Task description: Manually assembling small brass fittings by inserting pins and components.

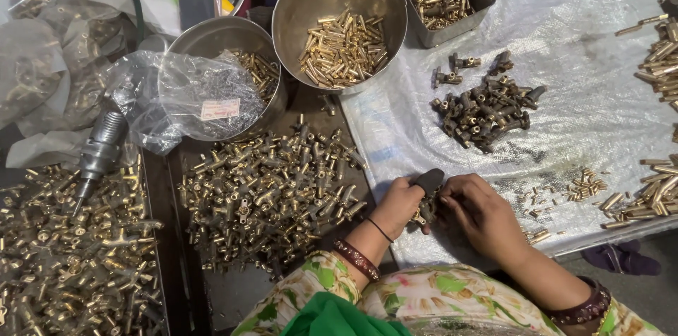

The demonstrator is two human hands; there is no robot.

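Both hands meet at the near edge of the white plastic sheet (586, 96): the left hand (399, 203), its thumb in a dark cap, and the right hand (480, 212) are closed together on a small brass fitting (426, 210). The loose brass pile (272, 195) lies just left of that sheet. So close to the edge, a slipped pinch could drop the fitting floorward or into that pile.

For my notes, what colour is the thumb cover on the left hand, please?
Dark grey thumb cover on the left hand; head view.
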